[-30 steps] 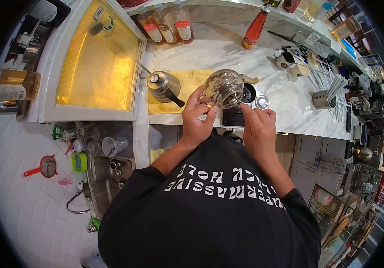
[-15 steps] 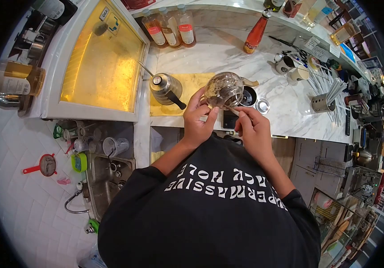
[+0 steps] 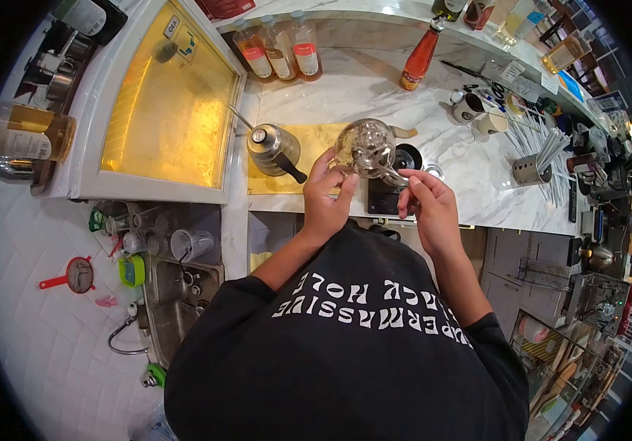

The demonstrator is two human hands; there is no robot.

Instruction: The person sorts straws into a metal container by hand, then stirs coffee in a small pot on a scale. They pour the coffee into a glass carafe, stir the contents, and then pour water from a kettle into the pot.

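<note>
A round clear glass vessel, with brownish marks inside, is held up over the counter's front edge. The fingers of my left hand close around its left side, the thumb near its rim. My right hand pinches a slim shiny piece at the vessel's lower right; I cannot tell whether it is a spoon or part of the vessel. Behind the hands sit a round black container and a flat black device, partly hidden. A steel gooseneck kettle stands left on a yellow cloth.
Several bottles line the back, among them a red sauce bottle. A metal holder with straws and two cups stand to the right. On the left are a yellow-lit glass-front cabinet and a sink.
My right hand has shifted slightly right, and more of the slim shiny piece shows in its fingers. The glass vessel has turned a little in my left hand.
</note>
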